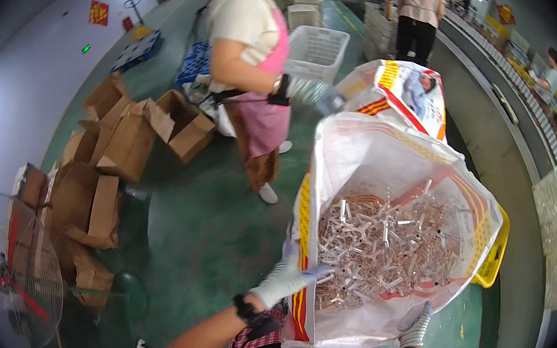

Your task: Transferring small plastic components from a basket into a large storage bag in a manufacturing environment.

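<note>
In front of me stands a big white woven sack (401,140) with red and yellow stripes, its mouth wide. Inside lies a heap of small clear plastic pieces (388,246), some tube-like, with a coppery tint. My left hand (283,280), in a striped white glove with blue-grey fingertips, closes over the sack's left rim, its fingers reaching just inside. At the near right side, my right hand (415,328), gloved alike, grips the sack's outer wall. Part of its fingers is hidden against the fabric. Both wrists carry black straps.
Behind it is a second printed sack (406,96), where a person in a pink apron (271,121) reaches with a gloved hand. White crate (318,50), yellow basket (495,253) and conveyor line (505,83) stand beyond and right. Cardboard boxes (125,145) and a fan (9,273) are left.
</note>
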`<act>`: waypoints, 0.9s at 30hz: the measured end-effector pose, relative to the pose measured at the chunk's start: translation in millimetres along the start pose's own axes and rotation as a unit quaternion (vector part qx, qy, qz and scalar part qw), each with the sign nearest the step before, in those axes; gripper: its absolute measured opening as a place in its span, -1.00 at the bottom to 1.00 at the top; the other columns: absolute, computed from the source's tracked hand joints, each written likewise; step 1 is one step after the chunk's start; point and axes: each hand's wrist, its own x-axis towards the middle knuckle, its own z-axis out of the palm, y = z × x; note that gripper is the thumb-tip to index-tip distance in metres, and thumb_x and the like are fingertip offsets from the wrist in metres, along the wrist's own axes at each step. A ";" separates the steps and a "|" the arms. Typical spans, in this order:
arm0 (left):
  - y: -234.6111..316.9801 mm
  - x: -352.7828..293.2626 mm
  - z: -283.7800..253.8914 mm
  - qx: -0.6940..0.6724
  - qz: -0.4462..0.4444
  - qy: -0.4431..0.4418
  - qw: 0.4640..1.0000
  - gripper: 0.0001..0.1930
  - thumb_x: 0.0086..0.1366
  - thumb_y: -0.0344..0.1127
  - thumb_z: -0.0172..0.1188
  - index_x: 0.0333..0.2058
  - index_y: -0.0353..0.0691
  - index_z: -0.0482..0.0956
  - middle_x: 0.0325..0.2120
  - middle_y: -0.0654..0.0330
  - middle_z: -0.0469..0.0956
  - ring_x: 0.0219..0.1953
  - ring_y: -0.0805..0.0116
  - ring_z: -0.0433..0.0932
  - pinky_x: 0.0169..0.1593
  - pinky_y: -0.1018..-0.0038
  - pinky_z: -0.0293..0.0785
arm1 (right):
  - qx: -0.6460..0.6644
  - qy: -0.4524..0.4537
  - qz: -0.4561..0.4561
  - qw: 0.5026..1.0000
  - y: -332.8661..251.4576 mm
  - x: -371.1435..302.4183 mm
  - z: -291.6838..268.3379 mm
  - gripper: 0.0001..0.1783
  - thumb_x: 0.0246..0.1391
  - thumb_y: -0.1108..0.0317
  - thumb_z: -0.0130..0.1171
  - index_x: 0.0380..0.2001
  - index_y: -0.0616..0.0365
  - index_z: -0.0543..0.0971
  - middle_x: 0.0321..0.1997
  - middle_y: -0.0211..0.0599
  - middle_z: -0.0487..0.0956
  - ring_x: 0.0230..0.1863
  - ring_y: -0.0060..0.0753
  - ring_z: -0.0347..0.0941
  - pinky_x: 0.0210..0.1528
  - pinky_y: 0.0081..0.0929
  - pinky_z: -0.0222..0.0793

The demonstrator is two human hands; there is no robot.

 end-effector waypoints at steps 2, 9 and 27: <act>-30.2 13.9 19.4 0.215 -0.032 -0.039 0.975 -0.05 -0.01 0.01 0.23 0.15 -0.35 -0.17 0.12 -0.20 0.04 0.15 0.00 0.12 0.12 0.36 0.17 | -0.041 -0.059 0.082 0.994 -9.2 -5.3 10.8 -0.29 -0.07 -0.09 0.08 0.05 0.13 0.21 -0.14 -0.41 0.32 -0.10 -0.32 0.22 -0.04 -0.23 0.20; -77.8 12.2 -66.2 0.262 -0.027 -0.276 0.924 -0.52 0.09 -0.21 0.01 -0.07 -0.41 0.27 -0.37 -0.16 0.47 -0.30 -0.10 0.46 -0.20 0.23 0.37 | -0.078 -0.045 0.117 0.989 11.9 -3.1 13.7 -0.24 -0.02 -0.20 -0.10 0.11 0.11 0.13 0.02 -0.27 0.27 0.02 -0.21 0.18 0.06 -0.15 0.11; -199.5 128.9 -107.0 0.573 0.408 -0.032 0.711 -0.72 0.02 -0.45 -0.11 -0.27 -0.30 0.46 -0.54 0.20 0.37 -0.67 0.47 0.33 -0.59 0.44 0.27 | 0.010 0.057 0.067 0.996 82.7 -111.9 252.7 -0.24 -0.01 -0.28 -0.24 0.06 0.12 0.24 0.00 -0.15 0.34 -0.02 -0.10 0.27 0.03 -0.20 0.21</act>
